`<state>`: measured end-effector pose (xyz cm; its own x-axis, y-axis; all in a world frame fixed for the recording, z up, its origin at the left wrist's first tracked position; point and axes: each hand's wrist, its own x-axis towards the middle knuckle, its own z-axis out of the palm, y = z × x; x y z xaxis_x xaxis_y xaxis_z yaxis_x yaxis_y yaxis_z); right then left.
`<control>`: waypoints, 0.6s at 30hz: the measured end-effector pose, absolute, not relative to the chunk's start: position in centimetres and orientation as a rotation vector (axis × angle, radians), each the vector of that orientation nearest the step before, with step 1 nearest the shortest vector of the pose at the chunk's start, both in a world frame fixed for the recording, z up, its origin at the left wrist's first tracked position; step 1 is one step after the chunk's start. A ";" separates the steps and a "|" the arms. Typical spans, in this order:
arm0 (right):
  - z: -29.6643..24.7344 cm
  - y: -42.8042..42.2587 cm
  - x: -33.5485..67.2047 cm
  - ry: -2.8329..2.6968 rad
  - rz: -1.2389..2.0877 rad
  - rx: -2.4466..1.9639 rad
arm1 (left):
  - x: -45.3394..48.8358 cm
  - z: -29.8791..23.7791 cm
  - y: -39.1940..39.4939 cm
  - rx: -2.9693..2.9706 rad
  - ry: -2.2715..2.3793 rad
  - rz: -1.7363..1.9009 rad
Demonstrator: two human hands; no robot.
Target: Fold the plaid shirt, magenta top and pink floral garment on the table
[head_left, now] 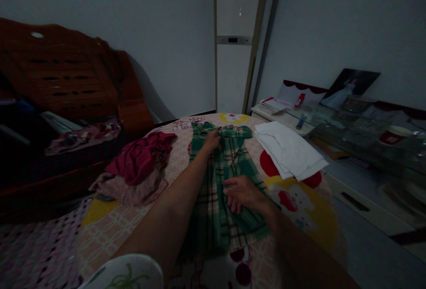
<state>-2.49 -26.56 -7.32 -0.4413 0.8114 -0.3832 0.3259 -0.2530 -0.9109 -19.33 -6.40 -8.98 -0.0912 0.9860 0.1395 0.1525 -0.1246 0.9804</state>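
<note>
A green plaid shirt [208,191] lies spread on the round table, its collar end away from me and its front strip running down the middle. Up by the collar, my left hand [212,141] has its fingers closed on the fabric. My right hand [242,193] rests low over the right half of the shirt, fingers apart and touching the cloth near the front strip. Folds and creases show in the fabric under that hand. A folded white cloth [288,149] lies to the right of the shirt. At the left is a heap of dark red and pinkish clothes [138,160].
A patterned tablecloth [179,160] covers the round table. Left of it stands a wooden bench [66,80] with things on its seat. To the right, a glass-topped cabinet [353,138] holds a paper cup [394,136] and a photo [349,85]. A tall white appliance [233,71] stands behind.
</note>
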 end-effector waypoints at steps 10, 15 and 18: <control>-7.7 -22.2 3.9 -1.517 0.988 -1.465 | -21.0 -8.4 -14.5 1.639 1.523 1.128; -6.9 -22.5 5.4 -1.332 0.888 -1.531 | -20.1 -8.0 -20.1 1.852 1.363 0.939; -6.4 -23.8 6.2 -1.280 0.897 -1.545 | -19.0 -7.3 -23.6 2.025 1.044 0.700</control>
